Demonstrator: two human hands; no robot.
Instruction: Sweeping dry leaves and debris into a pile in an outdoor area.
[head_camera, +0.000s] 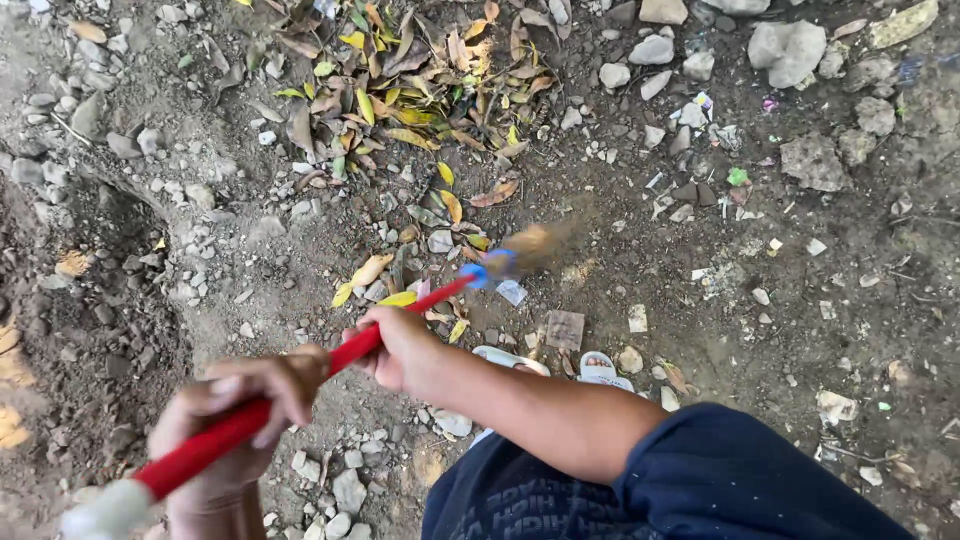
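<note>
With my left hand (235, 400) and my right hand (398, 345) both closed around the red broom handle (300, 385), its blurred brush head (530, 245) is just below the pile of dry leaves (410, 90), while, I judge, many leaves and paper scraps (565, 328) around the pile remain unswept.

Single head view, steeply downward, close over hands (300, 385), perhaps slightly forward.

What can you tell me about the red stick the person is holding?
The red stick is a long, smooth broom handle with a whitish end cap near the camera and a blue collar at the far end, where blurred tan bristles meet the dirt. It slants from lower left up to the middle. The left hand wraps its near part; the right hand grips farther along.
</note>
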